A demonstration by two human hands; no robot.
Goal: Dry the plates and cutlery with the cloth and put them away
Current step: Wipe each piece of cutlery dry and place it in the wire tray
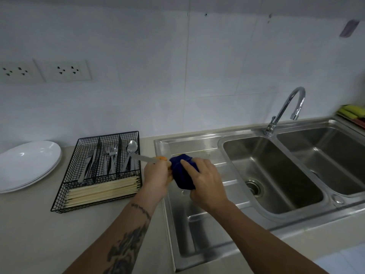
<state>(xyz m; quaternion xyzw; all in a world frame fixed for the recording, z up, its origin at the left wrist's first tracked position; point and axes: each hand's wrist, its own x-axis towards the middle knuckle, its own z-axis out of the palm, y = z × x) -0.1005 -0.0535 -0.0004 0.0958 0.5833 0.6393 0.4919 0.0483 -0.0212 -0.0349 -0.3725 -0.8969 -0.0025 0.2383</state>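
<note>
My left hand [156, 179] grips a knife [145, 158] with an orange handle; its steel blade points left over the black wire cutlery tray [59, 202]. My right hand [205, 182] holds a bunched dark blue cloth [182, 172] pressed against the knife's handle end, above the sink's draining board [199, 230]. The tray holds knives, forks [111, 157] and spoons [132, 147] in its back compartments and several wooden chopsticks [102, 191] in the front one. A stack of white plates [27, 165] sits on the counter at the far left.
A steel double sink [272, 171] with a curved tap [286, 107] fills the right side. Yellow-green sponges [350, 111] lie at the far right edge. Wall sockets [65, 70] sit above the beige counter [29, 234]. White tiles rise behind.
</note>
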